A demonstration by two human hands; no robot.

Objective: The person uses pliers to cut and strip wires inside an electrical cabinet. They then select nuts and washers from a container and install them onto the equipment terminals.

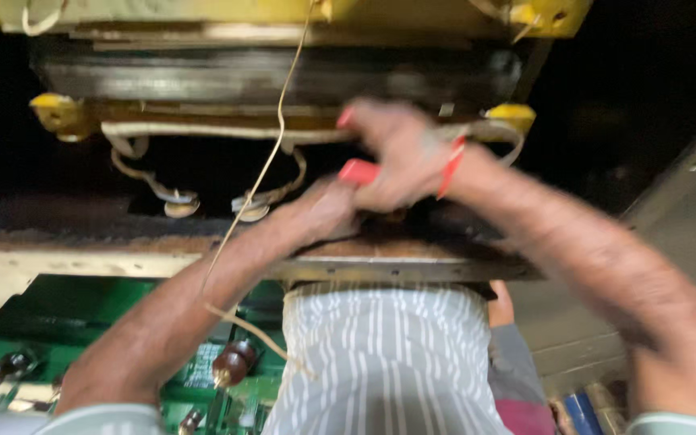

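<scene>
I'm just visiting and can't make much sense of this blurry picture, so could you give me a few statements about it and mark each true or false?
1. The right hand grips a tool with red handles. True.
2. A red band sits at the right wrist. True.
3. The left hand rests far away on the green board. False: it is up beside the right hand, close under the red handles.
4. A thin pale cord hangs down in front of the dark stacked block. True.
5. The brackets at the block's corners are blue. False: they are yellow.
6. The striped cloth below the hands is solid black. False: it is grey with white stripes.
</scene>
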